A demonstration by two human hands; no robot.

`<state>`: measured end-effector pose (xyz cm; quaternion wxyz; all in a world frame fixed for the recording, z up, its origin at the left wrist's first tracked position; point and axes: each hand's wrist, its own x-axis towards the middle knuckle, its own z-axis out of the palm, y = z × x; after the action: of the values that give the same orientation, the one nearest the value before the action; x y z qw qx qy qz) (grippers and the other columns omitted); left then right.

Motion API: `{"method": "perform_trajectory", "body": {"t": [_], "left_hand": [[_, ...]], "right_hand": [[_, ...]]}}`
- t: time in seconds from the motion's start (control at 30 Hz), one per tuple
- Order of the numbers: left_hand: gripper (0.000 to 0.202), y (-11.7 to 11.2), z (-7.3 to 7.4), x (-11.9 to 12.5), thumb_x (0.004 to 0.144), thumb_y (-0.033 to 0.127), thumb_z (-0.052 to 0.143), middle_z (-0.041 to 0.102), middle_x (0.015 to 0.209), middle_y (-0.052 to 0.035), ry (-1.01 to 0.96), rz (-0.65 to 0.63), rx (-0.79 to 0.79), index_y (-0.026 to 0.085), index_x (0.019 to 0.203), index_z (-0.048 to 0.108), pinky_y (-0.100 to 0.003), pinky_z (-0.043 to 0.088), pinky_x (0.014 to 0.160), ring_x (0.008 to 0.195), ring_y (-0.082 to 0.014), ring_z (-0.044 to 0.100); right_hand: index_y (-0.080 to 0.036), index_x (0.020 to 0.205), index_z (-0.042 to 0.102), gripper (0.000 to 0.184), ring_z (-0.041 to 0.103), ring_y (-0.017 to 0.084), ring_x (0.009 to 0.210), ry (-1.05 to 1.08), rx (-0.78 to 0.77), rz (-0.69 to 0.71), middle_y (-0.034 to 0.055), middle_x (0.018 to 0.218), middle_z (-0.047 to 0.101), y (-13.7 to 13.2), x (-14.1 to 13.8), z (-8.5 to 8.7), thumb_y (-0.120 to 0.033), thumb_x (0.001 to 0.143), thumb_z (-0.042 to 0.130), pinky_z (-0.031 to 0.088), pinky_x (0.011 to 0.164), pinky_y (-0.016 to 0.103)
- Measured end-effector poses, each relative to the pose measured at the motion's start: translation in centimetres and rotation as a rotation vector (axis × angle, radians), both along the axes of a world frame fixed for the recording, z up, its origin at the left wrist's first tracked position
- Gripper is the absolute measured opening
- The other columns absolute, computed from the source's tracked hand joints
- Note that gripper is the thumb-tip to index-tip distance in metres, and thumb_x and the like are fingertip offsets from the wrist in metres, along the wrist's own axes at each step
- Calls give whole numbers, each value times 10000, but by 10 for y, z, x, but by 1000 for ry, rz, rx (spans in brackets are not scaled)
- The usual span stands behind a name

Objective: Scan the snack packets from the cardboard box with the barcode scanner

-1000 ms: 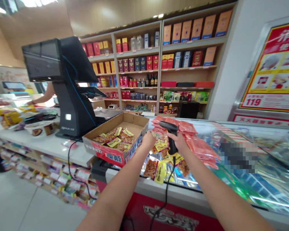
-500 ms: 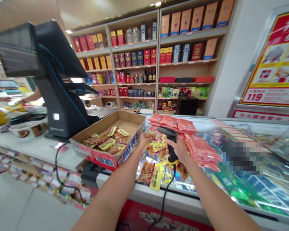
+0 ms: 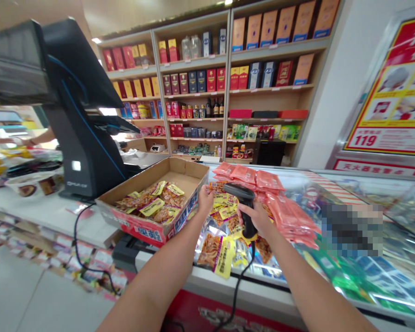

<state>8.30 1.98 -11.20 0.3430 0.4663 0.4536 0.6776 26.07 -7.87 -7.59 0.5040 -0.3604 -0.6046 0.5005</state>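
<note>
My right hand [image 3: 257, 217] is wrapped around the handle of a black barcode scanner [image 3: 241, 191], its head pointing left and its cable hanging over the counter edge. To the scanner's left, my left hand [image 3: 205, 201] pinches a small snack packet [image 3: 217, 186] with reddish-brown contents. Below both hands, more of these packets with yellow and purple labels lie in a loose pile [image 3: 228, 211] on the glass top. One larger-looking packet [image 3: 216, 251] rests near the front edge. Beside my left forearm, an open cardboard box [image 3: 159, 235] holds several similar packets.
Stacked orange-pink packets [image 3: 288, 214] lie right of the scanner. A black point-of-sale terminal [image 3: 86, 143] stands at left on a white counter [image 3: 90, 226]. Shelves of boxes and bottles [image 3: 193, 83] line the back. Another person's arm [image 3: 41, 137] shows at far left.
My left hand has drawn slightly left and up, with the pinched packet now higher beside the scanner head. The scanner has tilted and shifted a little. The view has swung slightly right.
</note>
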Motion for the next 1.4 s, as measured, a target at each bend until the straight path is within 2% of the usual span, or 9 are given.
{"method": "perform_trajectory", "body": {"t": [0.23, 0.6, 0.9, 1.07, 1.2, 1.3, 1.4], "left_hand": [[140, 0, -1, 0, 734, 96, 592, 638, 666, 28, 12, -4, 9, 187, 807, 514, -238, 456, 641, 640, -140, 620], [137, 10, -12, -3, 735, 116, 596, 673, 746, 4, 1, -18, 54, 186, 822, 516, -254, 482, 706, 721, -154, 658], [151, 0, -3, 1, 760, 80, 577, 678, 758, -6, 74, 1, 54, 195, 831, 510, -274, 499, 717, 757, -173, 672], [127, -23, 16, 4, 788, 93, 574, 678, 784, -19, 234, 171, 49, 200, 840, 530, -304, 495, 770, 790, -186, 667], [124, -47, 49, -1, 798, 110, 585, 695, 842, -37, 281, 255, 95, 204, 870, 550, -315, 493, 800, 838, -200, 672], [120, -62, 79, -19, 799, 120, 584, 707, 863, -53, 229, 281, 157, 198, 886, 557, -313, 505, 799, 851, -206, 682], [129, -70, 102, -53, 799, 145, 582, 712, 888, -68, 155, 329, 194, 180, 923, 570, -331, 522, 827, 857, -210, 692]], "right_hand": [[-181, 569, 567, 299, 530, 117, 384, -42, 3, 0, -8, 485, 552, -3, -2, 2, -411, 737, 658, 432, 411, 236], [-189, 558, 569, 310, 511, 123, 377, -54, -18, 51, 0, 449, 558, -3, -3, 0, -422, 747, 643, 417, 410, 239], [-190, 575, 564, 288, 528, 120, 391, -38, -18, 29, -12, 493, 556, -2, -3, 0, -410, 732, 662, 439, 417, 241], [-182, 598, 580, 296, 530, 121, 391, 32, -39, 9, -8, 491, 566, 0, -5, 2, -437, 711, 681, 438, 403, 240], [-191, 685, 570, 294, 524, 121, 384, 114, -62, 21, -27, 531, 584, -4, -14, 19, -436, 660, 729, 449, 377, 247], [-189, 700, 567, 297, 539, 123, 396, 72, -37, 77, -27, 536, 587, -9, -28, 40, -427, 651, 738, 469, 386, 248], [-186, 704, 572, 286, 538, 119, 399, 44, 9, 143, -29, 525, 583, -13, -51, 58, -412, 638, 734, 478, 392, 243]]}}
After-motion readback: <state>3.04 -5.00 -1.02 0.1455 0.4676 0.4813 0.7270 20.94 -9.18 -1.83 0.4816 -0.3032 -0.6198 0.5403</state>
